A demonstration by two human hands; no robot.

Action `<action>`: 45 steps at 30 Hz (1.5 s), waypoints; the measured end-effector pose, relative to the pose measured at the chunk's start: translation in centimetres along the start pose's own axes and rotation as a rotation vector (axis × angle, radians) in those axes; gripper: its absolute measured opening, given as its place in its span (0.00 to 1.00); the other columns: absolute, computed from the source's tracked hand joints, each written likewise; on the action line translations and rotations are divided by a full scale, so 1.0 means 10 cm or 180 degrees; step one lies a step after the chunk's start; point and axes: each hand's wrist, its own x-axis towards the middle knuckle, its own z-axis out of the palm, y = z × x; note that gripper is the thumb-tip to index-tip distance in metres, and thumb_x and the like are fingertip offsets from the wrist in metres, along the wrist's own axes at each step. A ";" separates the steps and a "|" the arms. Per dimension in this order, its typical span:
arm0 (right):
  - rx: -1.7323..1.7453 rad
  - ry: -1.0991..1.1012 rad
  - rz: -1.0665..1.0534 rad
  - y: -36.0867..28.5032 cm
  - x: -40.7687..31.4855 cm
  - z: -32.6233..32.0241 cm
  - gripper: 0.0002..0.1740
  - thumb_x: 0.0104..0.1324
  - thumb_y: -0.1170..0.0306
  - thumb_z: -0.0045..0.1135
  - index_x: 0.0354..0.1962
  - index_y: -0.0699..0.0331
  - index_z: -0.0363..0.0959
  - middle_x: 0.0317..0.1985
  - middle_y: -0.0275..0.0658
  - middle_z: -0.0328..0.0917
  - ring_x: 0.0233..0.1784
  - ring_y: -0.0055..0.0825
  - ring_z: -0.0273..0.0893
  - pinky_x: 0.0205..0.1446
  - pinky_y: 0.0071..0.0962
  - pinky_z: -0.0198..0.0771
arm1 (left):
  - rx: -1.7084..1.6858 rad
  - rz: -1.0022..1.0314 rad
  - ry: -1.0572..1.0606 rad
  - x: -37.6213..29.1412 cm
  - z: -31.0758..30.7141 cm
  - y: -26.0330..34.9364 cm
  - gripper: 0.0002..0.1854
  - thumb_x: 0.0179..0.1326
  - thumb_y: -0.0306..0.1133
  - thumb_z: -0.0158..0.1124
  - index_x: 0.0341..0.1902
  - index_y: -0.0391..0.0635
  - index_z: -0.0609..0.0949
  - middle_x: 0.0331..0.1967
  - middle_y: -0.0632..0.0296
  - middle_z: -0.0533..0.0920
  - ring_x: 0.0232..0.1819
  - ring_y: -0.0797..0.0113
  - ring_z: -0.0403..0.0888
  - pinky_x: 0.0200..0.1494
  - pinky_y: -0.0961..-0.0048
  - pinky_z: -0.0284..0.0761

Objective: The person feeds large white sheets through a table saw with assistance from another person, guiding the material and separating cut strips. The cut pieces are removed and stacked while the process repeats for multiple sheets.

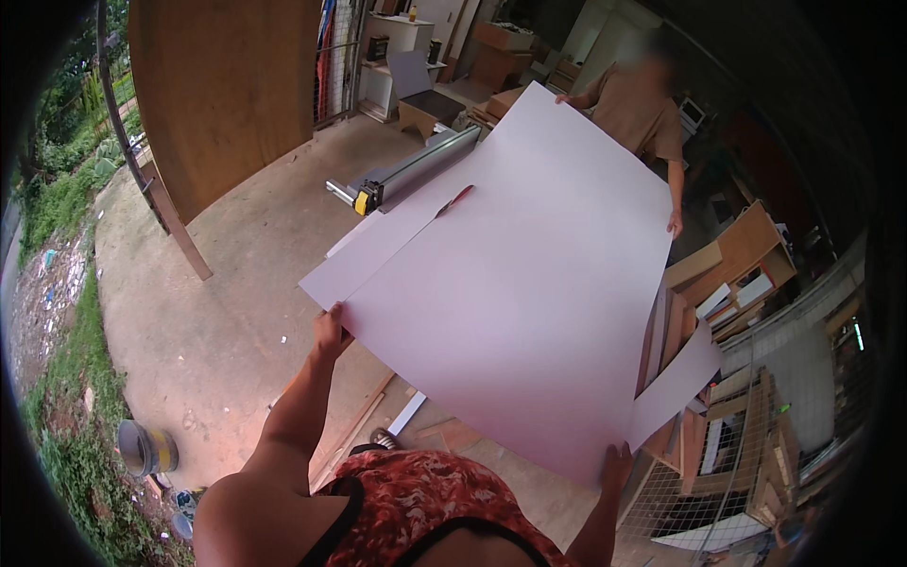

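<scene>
A large white sheet point(496, 283), thin like laminate, spans the space before me. My left hand point(333, 332) grips its near edge at the left, thumb on top. At the near right corner, my right hand point(616, 464) holds the sheet with fingers around its edge. A slim red-and-dark hand tool point(455, 200) lies on the sheet, at the end of a straight line running toward my left hand. Left of that line is a narrow white strip point(375, 255); whether it is joined to the sheet, I cannot tell. Another person point(631, 120) holds the far end with both hands.
A sliding-table machine point(418, 173) with a yellow part stands beyond the sheet's left side. A tall brown panel point(227, 106) stands upright at left. To the right are a curved white strip point(673, 383), wood offcuts and wire mesh point(737, 439). A bucket point(145, 448) sits lower left.
</scene>
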 end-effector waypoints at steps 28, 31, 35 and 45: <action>-0.0090 -0.0247 -0.0175 0.02 -0.71 -0.39 0.35 0.58 0.69 0.48 0.61 0.83 0.60 0.57 0.66 0.70 0.62 0.55 0.70 0.67 0.37 0.62 | 0.1129 0.0463 -0.0107 -0.70 -0.54 0.37 0.24 0.68 0.49 0.46 0.24 0.44 0.75 0.12 0.66 0.71 0.11 0.74 0.65 0.14 0.75 0.57; 0.0028 -0.0286 -0.0278 0.08 -0.77 -0.41 0.34 0.58 0.70 0.48 0.61 0.80 0.61 0.55 0.64 0.72 0.61 0.52 0.71 0.66 0.37 0.63 | 0.0954 0.0499 -0.0086 -0.72 -0.66 0.32 0.24 0.68 0.48 0.46 0.23 0.44 0.75 0.12 0.64 0.71 0.11 0.74 0.66 0.14 0.75 0.56; 0.0231 -0.0259 -0.0335 0.04 -0.94 -0.43 0.33 0.57 0.72 0.49 0.60 0.78 0.64 0.52 0.61 0.75 0.57 0.49 0.75 0.62 0.36 0.66 | 0.1073 0.0430 -0.0012 -0.87 -0.70 0.39 0.24 0.68 0.48 0.46 0.22 0.44 0.75 0.11 0.64 0.71 0.11 0.74 0.66 0.14 0.75 0.56; 0.0273 -0.0152 -0.0385 0.11 -1.28 -0.48 0.31 0.55 0.74 0.48 0.59 0.76 0.66 0.48 0.60 0.78 0.52 0.49 0.78 0.58 0.36 0.68 | 0.1088 0.0217 0.0156 -1.10 -0.90 0.48 0.24 0.68 0.48 0.46 0.20 0.45 0.74 0.11 0.64 0.70 0.10 0.74 0.65 0.14 0.74 0.55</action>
